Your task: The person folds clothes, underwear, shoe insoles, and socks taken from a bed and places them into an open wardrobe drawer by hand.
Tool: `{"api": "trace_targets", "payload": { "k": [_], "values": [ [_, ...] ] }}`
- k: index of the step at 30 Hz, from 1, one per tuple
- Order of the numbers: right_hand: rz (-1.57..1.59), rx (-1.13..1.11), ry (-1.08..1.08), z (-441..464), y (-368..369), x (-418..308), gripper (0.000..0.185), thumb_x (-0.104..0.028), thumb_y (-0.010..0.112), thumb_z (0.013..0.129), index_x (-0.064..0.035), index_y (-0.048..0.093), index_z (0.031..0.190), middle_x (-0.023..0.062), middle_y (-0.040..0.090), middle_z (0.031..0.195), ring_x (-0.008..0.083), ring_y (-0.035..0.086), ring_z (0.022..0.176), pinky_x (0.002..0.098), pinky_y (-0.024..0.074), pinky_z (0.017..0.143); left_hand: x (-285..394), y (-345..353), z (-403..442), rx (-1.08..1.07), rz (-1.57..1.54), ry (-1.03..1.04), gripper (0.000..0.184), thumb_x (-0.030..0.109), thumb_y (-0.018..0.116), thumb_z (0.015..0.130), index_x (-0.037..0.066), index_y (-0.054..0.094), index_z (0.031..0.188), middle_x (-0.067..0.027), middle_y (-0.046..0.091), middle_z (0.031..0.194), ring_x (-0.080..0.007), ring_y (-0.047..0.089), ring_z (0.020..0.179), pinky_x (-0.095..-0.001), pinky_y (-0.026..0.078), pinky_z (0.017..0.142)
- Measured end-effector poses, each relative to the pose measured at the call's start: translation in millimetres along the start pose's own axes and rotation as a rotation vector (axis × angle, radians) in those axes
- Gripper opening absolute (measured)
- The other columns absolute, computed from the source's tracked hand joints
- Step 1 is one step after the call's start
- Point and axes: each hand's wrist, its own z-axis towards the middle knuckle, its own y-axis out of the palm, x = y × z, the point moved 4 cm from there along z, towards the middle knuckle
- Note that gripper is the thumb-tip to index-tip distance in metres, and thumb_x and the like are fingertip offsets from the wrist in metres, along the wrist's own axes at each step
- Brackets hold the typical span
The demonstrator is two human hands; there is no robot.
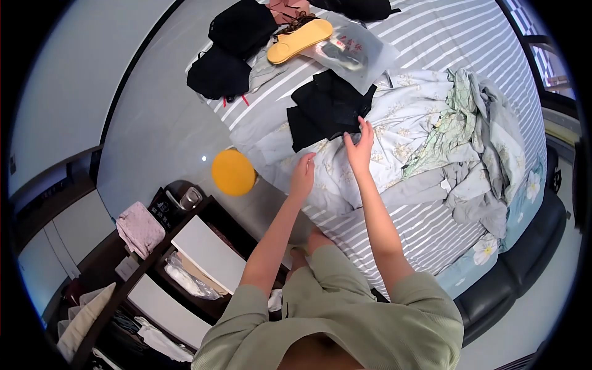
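Observation:
A black garment (327, 111), partly folded, lies on a white flowered cloth (394, 132) spread over the bed. My right hand (360, 150) is at the garment's near right edge, its thumb and fingers apart and the fingertips at the black fabric. Below the garment's near left corner is my left hand (303, 175). Its fingers are loosely stretched out, with nothing seen in them, above the pale cloth. Whether the left hand touches that cloth I cannot tell.
A yellow insole-shaped piece (300, 42), a clear plastic bag (354, 52) and black bags (219, 75) lie toward the bed's far side. Crumpled grey bedding (487, 179) is at the right. A round yellow stool (234, 172) and an open-shelved cabinet (209, 253) stand left.

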Motion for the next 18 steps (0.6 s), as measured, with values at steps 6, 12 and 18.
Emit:
{"api": "trace_targets", "payload": {
  "k": [6, 12, 18],
  "values": [
    [0.164, -0.041, 0.118, 57.4, 13.2, 19.4, 0.062, -0.012, 0.064, 0.07, -0.0101, 0.038, 0.126, 0.0193, 0.044, 0.117, 0.0323, 0.045, 0.107, 0.0342, 0.0387, 0.087, -11.7, 15.3, 28.8, -0.037, -0.072, -0.042, 0.026, 0.017, 0.042, 0.09, 0.004, 0.05, 0.111, -0.0102, 0.057, 0.107, -0.0216, 0.053, 0.096, -0.0287, 0.04, 0.083],
    [0.255, -0.119, 0.222, 72.4, 36.4, 54.0, 0.035, -0.011, 0.068, 0.068, -0.0028, 0.06, 0.101, 0.0041, 0.054, 0.065, 0.0102, 0.051, 0.053, 0.0236, 0.0432, 0.057, -18.8, 32.4, 54.8, -0.016, -0.508, -0.493, 0.046, 0.027, 0.053, 0.086, 0.008, 0.038, 0.126, -0.0053, 0.054, 0.111, -0.0173, 0.052, 0.097, -0.0314, 0.044, 0.082],
    [0.421, -0.352, 0.248, 25.5, 36.9, 25.5, 0.027, -0.002, 0.063, 0.068, 0.0032, 0.057, 0.094, -0.0044, 0.048, 0.059, 0.0021, 0.044, 0.054, 0.0179, 0.0365, 0.051, -15.2, 35.2, 82.7, -0.029, -0.955, -0.657, 0.044, 0.033, 0.053, 0.084, 0.01, 0.044, 0.12, -0.0039, 0.055, 0.106, -0.0173, 0.053, 0.097, -0.0338, 0.045, 0.081]
  ]
}}
